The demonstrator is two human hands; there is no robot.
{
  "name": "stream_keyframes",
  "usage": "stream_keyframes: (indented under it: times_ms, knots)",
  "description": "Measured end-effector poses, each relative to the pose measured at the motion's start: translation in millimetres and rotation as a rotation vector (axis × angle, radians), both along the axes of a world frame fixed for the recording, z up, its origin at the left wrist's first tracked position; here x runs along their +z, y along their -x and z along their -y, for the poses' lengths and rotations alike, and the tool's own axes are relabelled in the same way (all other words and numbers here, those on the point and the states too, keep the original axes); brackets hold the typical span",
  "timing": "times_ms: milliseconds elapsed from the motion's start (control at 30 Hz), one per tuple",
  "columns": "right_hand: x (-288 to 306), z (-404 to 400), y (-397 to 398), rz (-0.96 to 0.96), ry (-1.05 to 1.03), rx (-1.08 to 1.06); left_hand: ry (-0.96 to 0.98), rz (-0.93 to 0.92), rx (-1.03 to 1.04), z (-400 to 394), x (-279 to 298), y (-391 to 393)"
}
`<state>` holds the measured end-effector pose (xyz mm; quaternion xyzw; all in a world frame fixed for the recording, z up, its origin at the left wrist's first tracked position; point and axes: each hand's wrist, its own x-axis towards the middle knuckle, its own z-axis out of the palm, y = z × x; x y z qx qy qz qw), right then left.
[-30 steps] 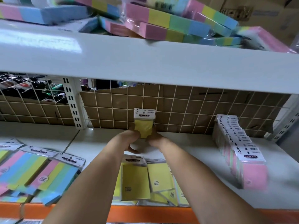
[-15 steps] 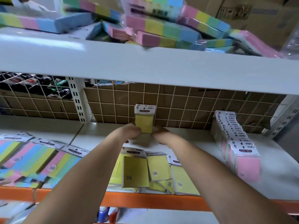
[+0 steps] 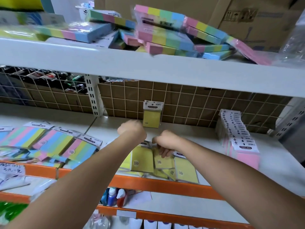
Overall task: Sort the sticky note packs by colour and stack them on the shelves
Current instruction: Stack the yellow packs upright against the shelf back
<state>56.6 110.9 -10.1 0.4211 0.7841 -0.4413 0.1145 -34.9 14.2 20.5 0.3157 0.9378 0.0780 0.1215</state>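
One yellow sticky note pack (image 3: 152,116) stands upright against the wire grid at the back of the middle shelf (image 3: 204,140). My left hand (image 3: 132,131) hovers just in front of its lower left corner, fingers loosely curled and holding nothing. Nearer the front edge, several yellow packs (image 3: 143,160) lie flat in a loose pile. My right hand (image 3: 165,143) reaches down onto that pile, and its fingers curl over the top edge of one yellow pack (image 3: 164,161).
A row of pink packs (image 3: 244,150) stands on edge at the right. Striped multicolour packs (image 3: 54,142) lie at the left, with more piled on the upper shelf (image 3: 165,38). The shelf front is orange (image 3: 165,185); bottles (image 3: 115,196) stand below. A cardboard box (image 3: 247,15) sits at top right.
Both hands let go of the upright yellow pack and drew back toward me. The pack stays standing against the grid. My right hand dropped onto the flat yellow pile.
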Motion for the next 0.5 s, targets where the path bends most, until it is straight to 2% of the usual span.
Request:
stream_keyframes:
  times_ms: [200,500]
  knots:
    - [-3.0,19.5,-3.3,0.189,0.013,0.084,0.175,-0.021,-0.006,16.0,-4.0,-10.2]
    - [-4.1,27.7,-6.1,0.138,0.02,0.019,0.247,-0.06,0.012,23.5,-8.6,-8.6]
